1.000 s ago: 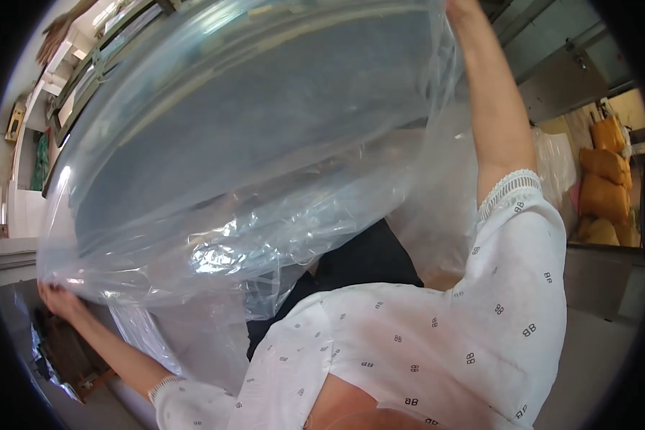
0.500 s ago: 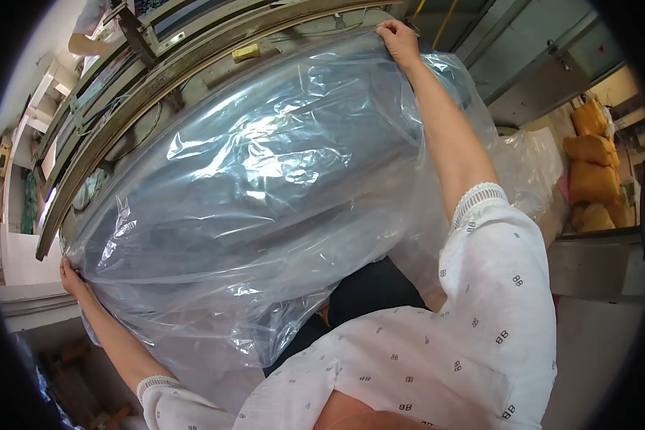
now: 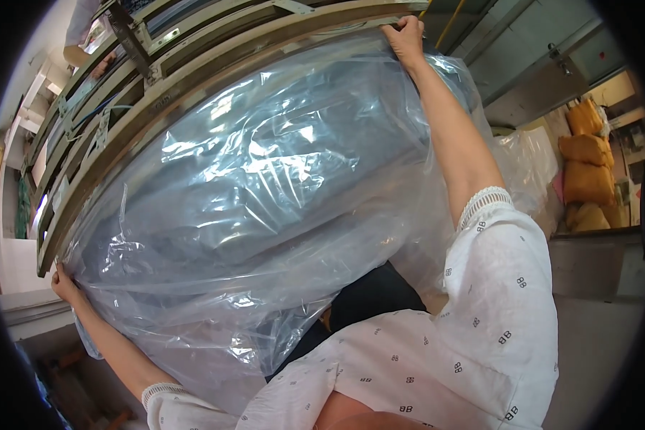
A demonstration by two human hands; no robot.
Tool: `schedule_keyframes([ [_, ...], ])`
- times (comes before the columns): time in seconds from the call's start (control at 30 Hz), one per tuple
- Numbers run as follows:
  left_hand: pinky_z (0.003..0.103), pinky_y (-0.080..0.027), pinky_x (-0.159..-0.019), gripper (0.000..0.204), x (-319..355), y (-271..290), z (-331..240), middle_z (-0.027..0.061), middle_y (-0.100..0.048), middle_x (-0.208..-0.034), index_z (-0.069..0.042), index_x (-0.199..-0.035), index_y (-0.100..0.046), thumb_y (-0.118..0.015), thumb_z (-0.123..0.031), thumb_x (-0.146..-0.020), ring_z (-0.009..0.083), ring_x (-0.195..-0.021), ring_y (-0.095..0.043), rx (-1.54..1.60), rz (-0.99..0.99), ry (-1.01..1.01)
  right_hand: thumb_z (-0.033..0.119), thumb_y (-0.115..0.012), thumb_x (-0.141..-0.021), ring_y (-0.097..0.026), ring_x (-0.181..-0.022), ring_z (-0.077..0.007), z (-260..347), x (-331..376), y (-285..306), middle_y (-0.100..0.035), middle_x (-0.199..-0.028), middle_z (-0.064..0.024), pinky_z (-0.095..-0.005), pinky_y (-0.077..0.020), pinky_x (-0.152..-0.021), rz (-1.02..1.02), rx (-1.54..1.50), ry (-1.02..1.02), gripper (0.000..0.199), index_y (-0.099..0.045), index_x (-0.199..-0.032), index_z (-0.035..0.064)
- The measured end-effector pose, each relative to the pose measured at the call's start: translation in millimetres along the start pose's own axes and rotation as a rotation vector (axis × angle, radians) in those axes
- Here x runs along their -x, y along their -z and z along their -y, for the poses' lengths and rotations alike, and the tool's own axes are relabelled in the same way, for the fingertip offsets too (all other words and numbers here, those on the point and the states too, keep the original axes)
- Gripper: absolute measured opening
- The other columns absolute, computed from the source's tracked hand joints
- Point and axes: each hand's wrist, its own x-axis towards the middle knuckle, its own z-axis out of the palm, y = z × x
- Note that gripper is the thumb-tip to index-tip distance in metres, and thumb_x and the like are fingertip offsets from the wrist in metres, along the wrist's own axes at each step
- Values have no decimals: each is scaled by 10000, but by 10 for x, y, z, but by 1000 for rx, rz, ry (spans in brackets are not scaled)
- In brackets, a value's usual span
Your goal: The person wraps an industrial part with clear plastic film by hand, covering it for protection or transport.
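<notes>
Right arm: it reaches up and far forward, almost straight, with a white patterned sleeve down to the elbow.
Right hand (image 3: 404, 37): the fingers are closed over the upper edge of the clear plastic bag (image 3: 265, 208), near the top of the view.
Left arm: it stretches out to the lower left, bent a little, with a lace cuff at the sleeve end.
Left hand (image 3: 64, 285): it is closed on the lower left edge of the same bag; the fingers are partly hidden behind the film.
Plastic bag: large, transparent and wrinkled, it is spread between both hands and fills the middle of the view. A long dark grey-blue shape lies inside it or behind it; I cannot tell which.
Rack: a long metal frame (image 3: 158, 93) of pale rails runs just behind the bag, from lower left to upper right.
Around: stacked yellow sacks (image 3: 588, 172) stand well apart on the right, and more clear plastic (image 3: 527, 161) hangs beside the right arm.
In the way: the bag covers most of the frame and the space under it.
</notes>
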Motion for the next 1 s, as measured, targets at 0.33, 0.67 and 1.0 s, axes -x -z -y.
schedule_keyframes([
  [0.33, 236, -443, -586, 301, 137, -28, -213, 72, -566, -955, 3, -980, -573, -528, -262, -842, 148, -768, -537, 397, 16, 270, 351, -645, -700, -414, -941, -278, 6, -28, 119, -440, -956, -152, -330, -339, -863, -56, -133, -78, 380, -469, -797, 28],
  [0.67, 269, -399, -660, 394, -173, 963, -311, 11, -572, -849, -34, -1005, -610, -565, -392, -848, 137, -733, -487, 62, 408, -42, 400, -520, -827, -512, -874, -223, 308, 110, 752, -554, -868, -66, -322, -385, -801, 523, 406, 293, 349, -573, -887, 60],
  [1.0, 387, -438, -803, 282, 375, 1818, -1055, 162, -603, -981, -50, -1050, -592, -524, -182, -810, 308, -882, -571, -904, 178, -651, 296, -502, -876, -335, -711, -35, 1635, 1198, 1792, -370, -752, 74, -200, -301, -643, 1060, -586, -104, 189, -476, -825, 116],
])
